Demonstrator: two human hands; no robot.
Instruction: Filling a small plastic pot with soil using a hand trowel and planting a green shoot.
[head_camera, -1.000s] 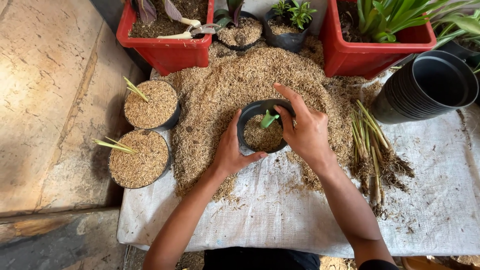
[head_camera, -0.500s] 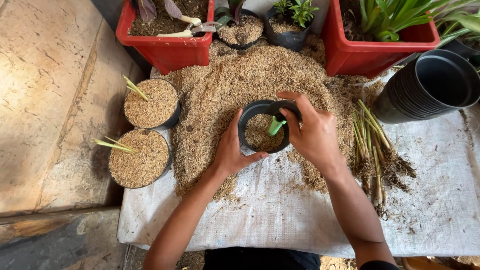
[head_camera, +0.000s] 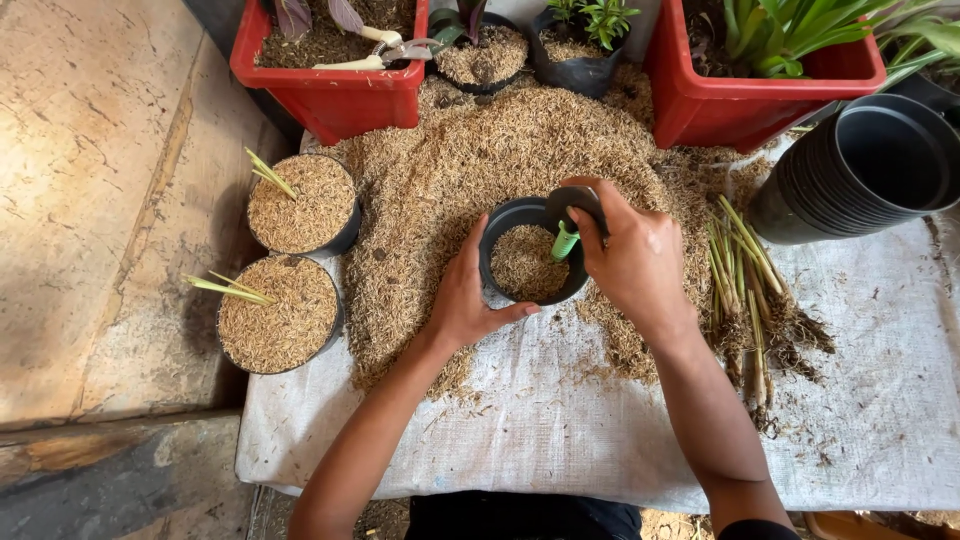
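A white woven sheet (head_camera: 600, 440) covers the worktop, heaped with husk (head_camera: 500, 150). Before the heap, the left hand (head_camera: 465, 300) grips a black pot (head_camera: 530, 262); the right hand (head_camera: 635, 262) pinches a green shoot (head_camera: 565, 242) inside it.

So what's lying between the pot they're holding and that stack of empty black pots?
In the head view, between the held pot and the stacked pots lie loose husks and a bundle of rooted cuttings.

An outdoor potting spot in a garden or small nursery is shown. A heap of rice husk (head_camera: 520, 150) is spread on a white woven sheet (head_camera: 600, 440), ringed by red planters (head_camera: 330, 90), stacked black pots (head_camera: 870, 170) and bare-rooted cuttings (head_camera: 750, 280), beside stone paving (head_camera: 90, 200)
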